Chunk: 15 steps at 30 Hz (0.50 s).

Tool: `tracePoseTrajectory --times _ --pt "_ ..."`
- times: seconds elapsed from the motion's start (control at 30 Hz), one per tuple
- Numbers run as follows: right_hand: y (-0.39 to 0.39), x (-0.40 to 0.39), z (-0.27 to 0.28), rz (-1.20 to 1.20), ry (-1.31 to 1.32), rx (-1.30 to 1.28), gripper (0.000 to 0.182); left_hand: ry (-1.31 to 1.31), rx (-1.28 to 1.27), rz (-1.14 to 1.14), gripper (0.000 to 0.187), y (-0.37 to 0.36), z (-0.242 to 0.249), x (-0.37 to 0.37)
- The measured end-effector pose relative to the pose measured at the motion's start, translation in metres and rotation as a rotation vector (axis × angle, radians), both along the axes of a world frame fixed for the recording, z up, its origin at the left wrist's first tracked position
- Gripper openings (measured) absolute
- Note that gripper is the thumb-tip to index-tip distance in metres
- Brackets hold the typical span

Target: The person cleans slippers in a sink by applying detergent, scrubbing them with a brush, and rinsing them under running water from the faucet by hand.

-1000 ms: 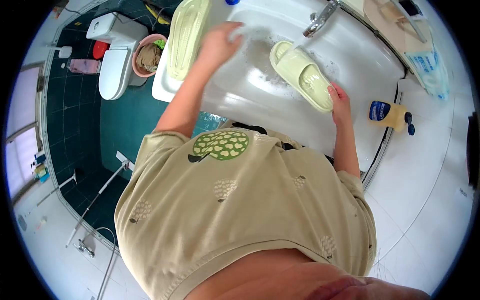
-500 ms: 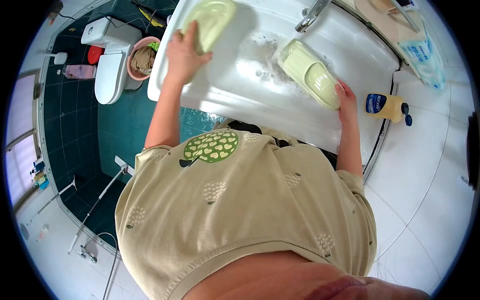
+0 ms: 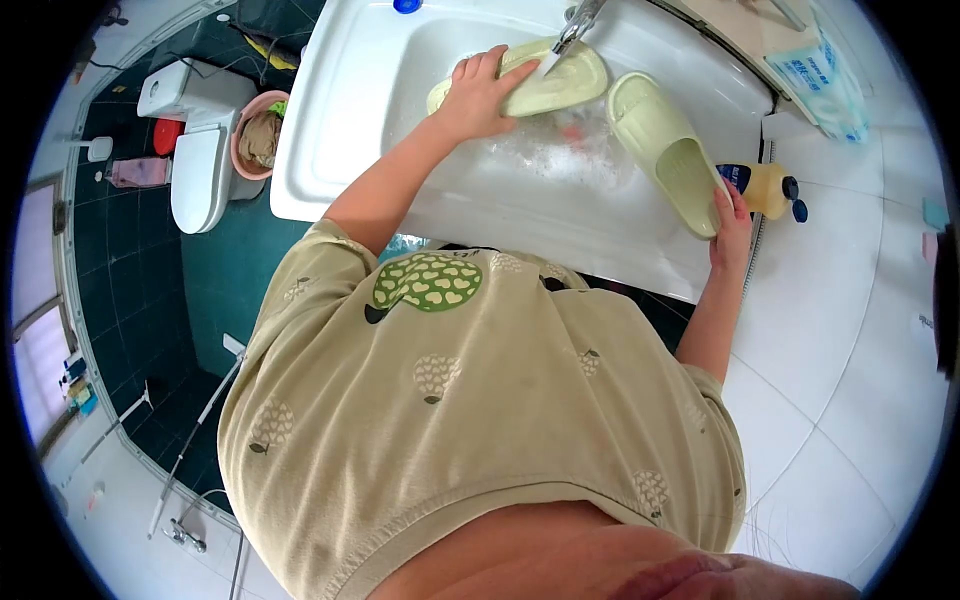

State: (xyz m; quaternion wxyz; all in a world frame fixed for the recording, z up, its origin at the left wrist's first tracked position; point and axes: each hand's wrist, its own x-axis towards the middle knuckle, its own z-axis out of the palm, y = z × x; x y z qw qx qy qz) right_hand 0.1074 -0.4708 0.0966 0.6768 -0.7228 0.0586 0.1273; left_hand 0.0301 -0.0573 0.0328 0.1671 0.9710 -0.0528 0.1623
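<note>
A pale green slipper (image 3: 568, 82) lies tilted beneath the faucet (image 3: 578, 25), over the white sink basin. My left hand (image 3: 482, 98) grips it by its left part, thumb laid across its surface. In my right hand (image 3: 733, 222) is the lower end of a second pale green slipper (image 3: 655, 125), held with its strap side up along the basin's right side. Sudsy water (image 3: 560, 145) covers the basin's bottom between the two slippers, with a small reddish patch in it that I cannot make out.
A yellow bottle (image 3: 768, 190) with a dark cap is at the sink's right edge, near my right hand. A soft white-and-blue pack (image 3: 820, 85) sits on the upper right. A toilet (image 3: 200, 175) and a pink bucket (image 3: 243, 172) holding cloth stand left.
My left hand has brought its slipper rightward from the sink's left ledge to beneath the faucet. The right slipper has come up out of the suds, toward the right side.
</note>
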Motion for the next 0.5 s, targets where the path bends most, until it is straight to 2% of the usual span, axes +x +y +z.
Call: tracePoseTrajectory --times 0.07,0.13,0.17,0.23,0.27,0.33,0.4,0.47,0.5 --pt "-0.004 -0.004 0.001 -0.056 0.039 0.012 0.039 -0.019 0.0 -0.032 0.085 0.0 -0.007 0.008" --pt "-0.009 -0.005 -0.003 -0.048 0.052 0.03 0.039 0.133 -0.31 -0.049 0.081 -0.002 -0.01 0.011" --pt "-0.011 -0.006 -0.004 -0.038 0.066 0.048 0.04 0.133 -0.309 -0.05 0.081 -0.002 -0.008 0.011" --pt "-0.011 -0.007 -0.007 -0.032 0.056 0.055 0.04 0.494 -0.973 0.012 0.073 -0.002 -0.003 0.005" --pt "-0.01 -0.007 -0.009 -0.027 0.045 0.058 0.04 0.496 -0.97 0.015 0.073 -0.002 -0.003 0.001" --pt "-0.008 -0.006 -0.012 -0.026 0.04 0.071 0.039 0.735 -1.689 0.014 0.073 -0.002 -0.003 -0.007" --pt "-0.005 -0.005 -0.013 -0.025 0.032 0.082 0.039 0.697 -1.783 -0.008 0.07 0.001 0.001 -0.016" --pt "-0.002 -0.001 -0.013 -0.022 0.046 0.09 0.04 0.772 -2.064 -0.146 0.069 0.012 -0.005 -0.021" --pt "-0.001 0.0 -0.015 -0.018 0.047 0.094 0.04 0.72 -2.098 -0.163 0.067 0.012 -0.008 -0.022"
